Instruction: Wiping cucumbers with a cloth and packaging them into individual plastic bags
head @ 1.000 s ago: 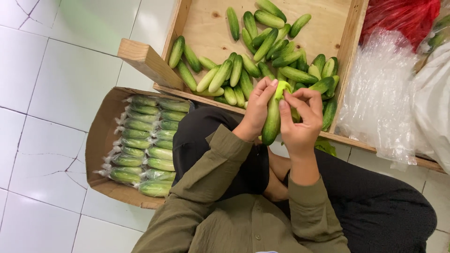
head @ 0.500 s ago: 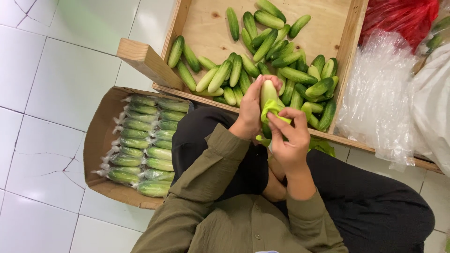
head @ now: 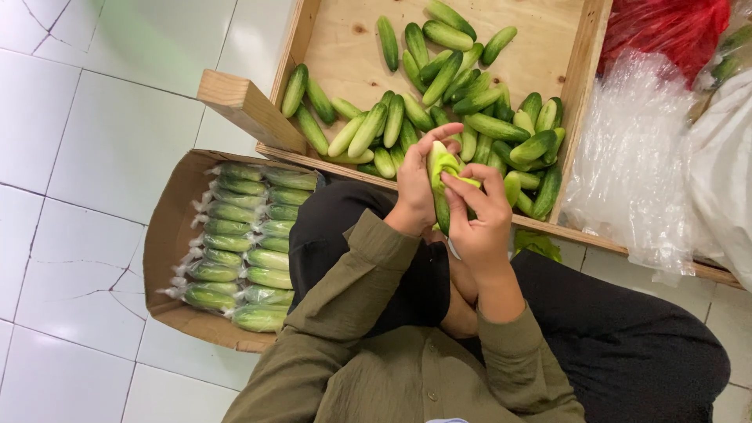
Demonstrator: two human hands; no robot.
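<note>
Where pale tiles fill the left of the frame, white floor [head: 102,157] first, then a shallow plywood crate [head: 345,47] across the upper middle, holding a heap of loose green cucumbers [head: 470,117] banked toward its right and near edge. Right of it, a mound of clear plastic bags [head: 634,172] under something red [head: 666,31]. Lower left, an open cardboard box [head: 168,235] packed with two neat columns of bagged cucumbers [head: 243,251], nearly full, so a good share seemingly wrapped, with many more in the crate unwrapped. Centre frame, over dark trousers and olive sleeves, left hand [head: 415,192] closed round one cucumber [head: 443,188] held upright just before the crate's near rim, thumb and fingers curled about its upper half. Right hand [head: 482,223] beside it, fingers narrow, pinching a thin film at the cucumber's top; whether bag or wrap, hard to tell. That piece judged mid-wrapping, not yet in the box.
</note>
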